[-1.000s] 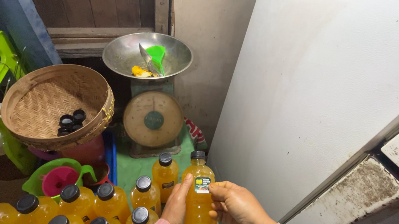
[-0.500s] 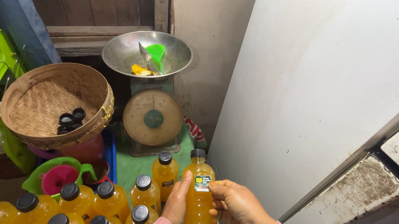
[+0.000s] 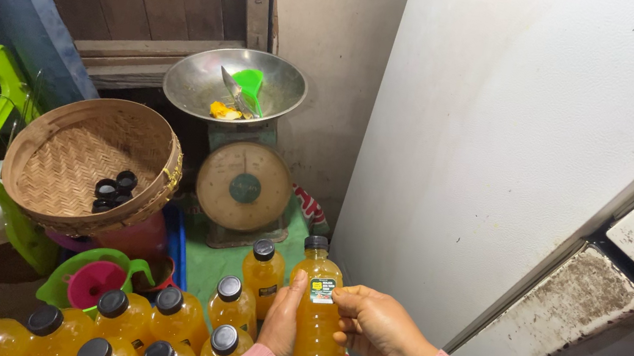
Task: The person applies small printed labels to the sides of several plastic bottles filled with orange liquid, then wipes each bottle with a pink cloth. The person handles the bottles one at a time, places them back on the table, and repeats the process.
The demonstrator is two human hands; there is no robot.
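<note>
Wooden boards and a pale wall back our corner, where a dial scale [image 3: 244,187] with a metal pan stands on a green mat; we place everything from that scale. Just in front of it and a little toward the white panel, we hold an orange bottle [image 3: 320,324] upright, its long axis vertical and its black cap pointing up toward the scale's dial. Our left hand [image 3: 282,322] presses flat against the bottle's side nearest the other capped bottles [image 3: 163,328], fingers pointing up. Our right hand [image 3: 377,330] wraps the opposite side, thumb lying over the small label near the neck, pink sleeve trailing back toward us. Both hands are closed on the bottle, and the right has the fuller hold. Beside the scale, away from the panel, a woven basket [image 3: 92,162] holds loose black caps.
</note>
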